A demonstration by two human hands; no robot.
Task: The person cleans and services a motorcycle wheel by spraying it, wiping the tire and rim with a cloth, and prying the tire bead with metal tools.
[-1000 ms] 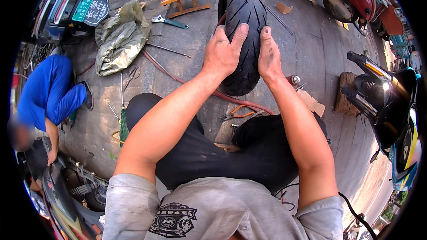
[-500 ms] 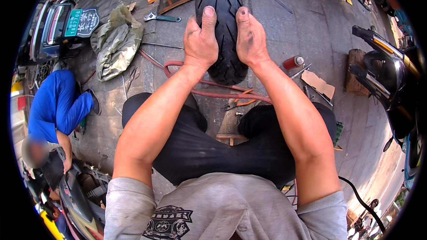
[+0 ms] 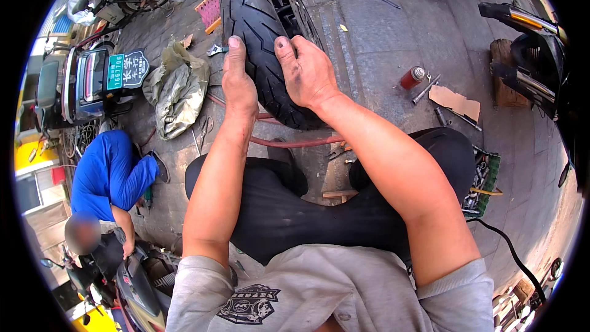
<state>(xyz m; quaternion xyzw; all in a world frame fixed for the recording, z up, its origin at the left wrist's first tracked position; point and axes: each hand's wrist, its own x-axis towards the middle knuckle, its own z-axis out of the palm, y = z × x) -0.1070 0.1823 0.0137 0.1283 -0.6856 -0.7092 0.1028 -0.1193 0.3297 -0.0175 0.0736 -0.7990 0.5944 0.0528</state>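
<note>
A motorcycle wheel with a black treaded tyre (image 3: 247,9) stands upright in front of me, turned so that its dark spoked rim and disc show on the right. My left hand (image 3: 238,83) presses along the tyre's left side, thumb up. On the right side, my right hand (image 3: 309,75) grips the tyre with its thumb over the tread and its fingers toward the rim. Dark smudges mark the right hand. A red hose (image 3: 295,143) lies on the ground behind the wheel's near end.
Right of the wheel lie a red spray can (image 3: 412,78), tools and a cardboard piece (image 3: 455,103). A green tool tray (image 3: 490,178) sits beside my right knee. Left are a crumpled sheet (image 3: 178,92) and a crouching person in blue (image 3: 110,169) at a scooter. A pink-topped stool (image 3: 209,11) stands beyond.
The wheel has turned and tilted, its far end going left, so its rim now shows. Both hands have moved left and nearer with it, and my view has shifted.
</note>
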